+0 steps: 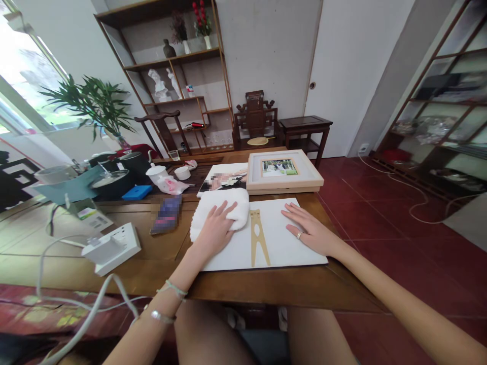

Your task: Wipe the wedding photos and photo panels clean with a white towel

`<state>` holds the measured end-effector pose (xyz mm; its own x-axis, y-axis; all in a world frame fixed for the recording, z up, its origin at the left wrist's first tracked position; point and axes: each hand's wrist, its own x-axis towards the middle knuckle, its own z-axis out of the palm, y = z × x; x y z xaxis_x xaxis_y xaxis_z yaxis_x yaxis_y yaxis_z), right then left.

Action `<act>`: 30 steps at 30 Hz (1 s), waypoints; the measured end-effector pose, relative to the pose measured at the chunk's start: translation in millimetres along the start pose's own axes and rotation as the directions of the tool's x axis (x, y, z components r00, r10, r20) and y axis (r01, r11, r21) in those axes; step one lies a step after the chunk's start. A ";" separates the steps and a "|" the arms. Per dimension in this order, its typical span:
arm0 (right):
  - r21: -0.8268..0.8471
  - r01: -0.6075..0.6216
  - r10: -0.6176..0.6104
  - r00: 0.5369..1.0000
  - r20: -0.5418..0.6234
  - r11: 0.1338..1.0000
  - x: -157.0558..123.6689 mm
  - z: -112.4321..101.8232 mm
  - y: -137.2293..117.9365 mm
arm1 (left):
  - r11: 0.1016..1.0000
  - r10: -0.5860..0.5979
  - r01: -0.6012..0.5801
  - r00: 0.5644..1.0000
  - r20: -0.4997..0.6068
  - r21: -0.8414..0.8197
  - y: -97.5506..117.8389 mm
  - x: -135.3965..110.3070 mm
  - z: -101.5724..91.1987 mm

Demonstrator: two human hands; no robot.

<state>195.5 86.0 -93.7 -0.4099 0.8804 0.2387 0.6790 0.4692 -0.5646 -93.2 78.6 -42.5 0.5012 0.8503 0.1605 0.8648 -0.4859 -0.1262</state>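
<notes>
My left hand lies with its fingers stretched over a fluffy white cloth, which rests on the left part of a white board. Flat on the board's right side is my right hand, fingers spread, with a ring on one finger. Between the two hands, a tan easel-back stand, forked at its near end, is set on the board. Behind the board a light wooden picture frame holds a small photo, and a larger print, partly blurred, lies beside it.
A white power strip with cables sits on the table at left. Near it are a blurred phone-like item, a blue box, white teaware and dark pots. A small dark side table stands beyond.
</notes>
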 end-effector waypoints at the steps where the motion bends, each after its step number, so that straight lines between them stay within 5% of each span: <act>1: 0.007 0.006 -0.006 1.000 -0.010 1.000 -0.1 0.5 0.4 | 1.000 0.005 -0.005 1.000 0.016 -0.002 7.2 -5.7 -3.0; 7: 0.028 0.031 -0.029 0.999 -0.045 0.999 -0.9 2.4 2.1 | 1.000 0.012 -0.012 0.999 0.050 0.006 61.6 -68.3 -13.9; 11: 0.026 0.030 -0.029 0.999 -0.035 0.999 -1.1 2.8 3.2 | 0.996 0.061 -0.059 0.997 0.039 -0.061 69.2 -97.0 -20.4; 16: 0.018 0.010 -0.010 1.000 -0.010 1.000 -0.3 2.2 2.2 | 0.995 0.035 -0.025 0.994 0.107 -0.096 36.3 -70.2 -23.4; 23: 0.034 0.012 -0.011 1.000 -0.011 0.999 -4.3 2.8 -3.1 | 0.997 -0.076 0.077 0.997 0.029 -0.027 -3.7 -11.9 -8.1; 30: 0.049 0.011 -0.008 0.999 -0.053 0.999 -7.0 4.8 -6.0 | 0.999 0.012 -0.010 0.999 0.041 -0.038 23.9 -44.7 -16.6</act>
<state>191.3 76.7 -95.8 -0.3828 0.8788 0.2848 0.6436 0.4749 -0.6002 -94.5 25.6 -36.5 0.5098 0.8521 0.1190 0.8602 -0.5020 -0.0901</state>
